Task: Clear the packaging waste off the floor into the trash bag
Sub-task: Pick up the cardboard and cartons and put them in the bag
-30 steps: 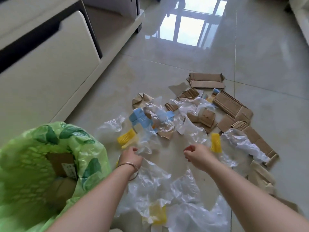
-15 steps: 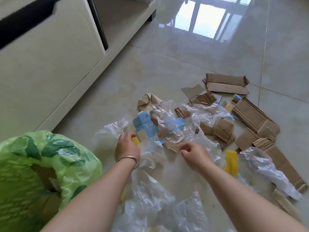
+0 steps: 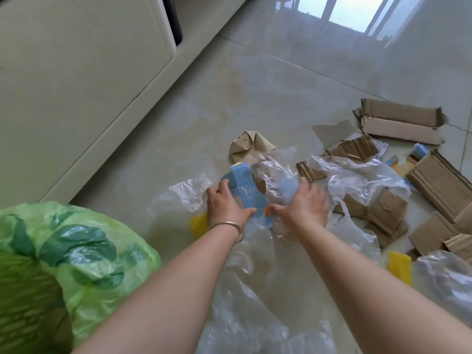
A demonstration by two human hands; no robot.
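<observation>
Hands spread open: left hand (image 3: 226,204) and right hand (image 3: 305,204) cup a blue carton (image 3: 246,194) and clear plastic film (image 3: 278,175) between them, neither grip closed. Slippery film may slide out, or drag cardboard (image 3: 383,213), short of the green trash bag (image 3: 76,251).

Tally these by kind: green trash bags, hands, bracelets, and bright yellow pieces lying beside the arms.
Green trash bag: 1
Hands: 2 (left hand, right hand)
Bracelet: 1
Bright yellow pieces: 2 (left yellow piece, right yellow piece)
Total: 6
</observation>
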